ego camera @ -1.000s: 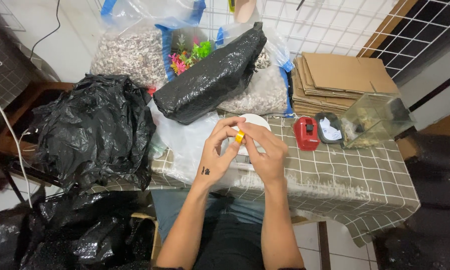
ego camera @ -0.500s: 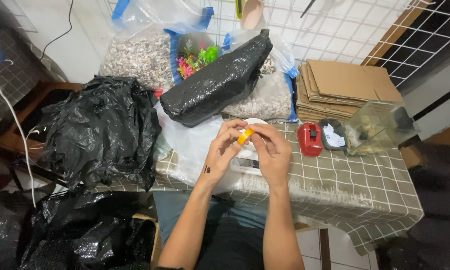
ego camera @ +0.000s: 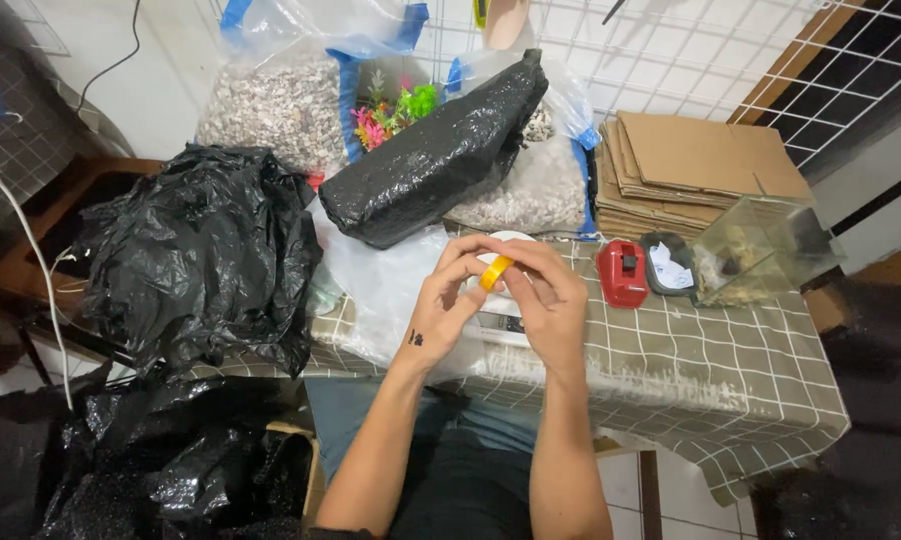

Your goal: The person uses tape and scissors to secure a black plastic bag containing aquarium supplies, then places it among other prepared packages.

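Left hand (ego camera: 448,305) and right hand (ego camera: 547,300) are pinching a small yellow tape roll (ego camera: 495,271), fingers clamped, beside a long black-wrapped package (ego camera: 430,165)

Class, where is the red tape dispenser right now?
In the head view, the red tape dispenser sits on the checked tablecloth, right of the hands, beside a small dark dish and below the cardboard stack.

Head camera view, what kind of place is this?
Probably a home packing or craft corner: clear bags of gravel, a stack of flattened cardboard and a red tape dispenser crowd a small table with a checked cloth.
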